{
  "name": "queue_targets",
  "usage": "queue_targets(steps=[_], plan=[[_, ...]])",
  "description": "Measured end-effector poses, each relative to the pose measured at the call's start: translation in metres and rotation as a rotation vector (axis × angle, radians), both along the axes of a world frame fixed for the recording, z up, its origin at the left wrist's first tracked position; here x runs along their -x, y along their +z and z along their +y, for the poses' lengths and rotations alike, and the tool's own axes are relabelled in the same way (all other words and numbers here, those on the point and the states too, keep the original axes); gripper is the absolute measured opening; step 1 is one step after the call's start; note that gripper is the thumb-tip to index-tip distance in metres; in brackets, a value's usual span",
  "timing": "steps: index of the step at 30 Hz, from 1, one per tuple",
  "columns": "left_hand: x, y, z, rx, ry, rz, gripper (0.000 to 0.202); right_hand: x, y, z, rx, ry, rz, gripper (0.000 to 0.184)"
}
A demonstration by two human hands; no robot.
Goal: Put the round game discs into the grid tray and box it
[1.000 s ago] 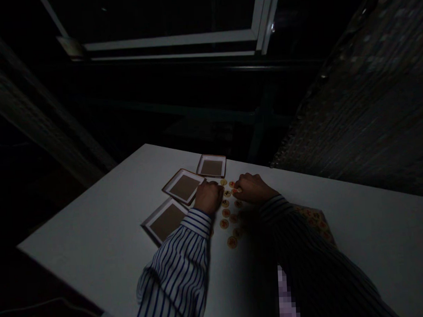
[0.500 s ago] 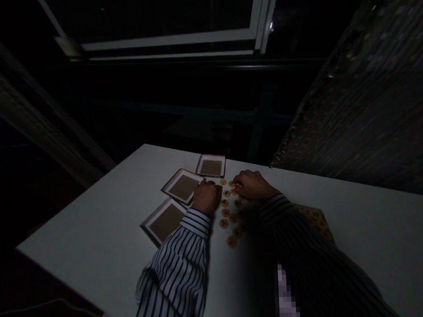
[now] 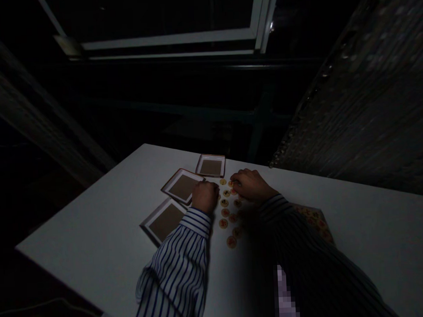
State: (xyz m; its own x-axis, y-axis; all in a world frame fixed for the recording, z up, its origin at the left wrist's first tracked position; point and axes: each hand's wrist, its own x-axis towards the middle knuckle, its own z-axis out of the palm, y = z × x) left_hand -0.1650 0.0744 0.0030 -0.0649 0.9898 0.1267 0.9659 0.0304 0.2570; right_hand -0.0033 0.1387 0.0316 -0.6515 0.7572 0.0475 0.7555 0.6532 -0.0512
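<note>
Several round Chinese chess pieces point(image 3: 223, 223) with red or dark characters lie in loose rows on the white table point(image 3: 105, 219). My left hand point(image 3: 205, 197) is closed at the left of the rows, its fingers curled under and mostly hidden; whatever they hold does not show. Across from it, my right hand point(image 3: 249, 185) has its fingertips pinched at a red-marked chess piece point(image 3: 231, 184) near the far end of the rows. Just beyond the left fingers lies a yellowish piece point(image 3: 223, 182).
Three shallow box parts with brown bottoms stand to the left and back: a near one point(image 3: 165, 221), a middle one point(image 3: 182, 187) and a far one point(image 3: 211, 167). Partly behind my right sleeve lies a box point(image 3: 317, 221) patterned with chess pieces. The room is dark.
My left hand has drawn in slightly, its fingers more curled and a little farther from the pieces. My right hand has shifted slightly left over the far pieces.
</note>
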Motion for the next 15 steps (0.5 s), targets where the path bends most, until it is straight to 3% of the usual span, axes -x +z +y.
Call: queue_targets(steps=[10,15], plan=[[0.0046,-0.004,0.0037,-0.025,-0.011,-0.185,0.028,0.0015,0.0011,-0.0015,-0.014,-0.014,0.042,0.032],[0.0071,0.0007,0.0093,-0.13,0.055,-0.851,0.03,0.0019,0.0022,-0.0004,-0.05,0.005,0.148,0.03]])
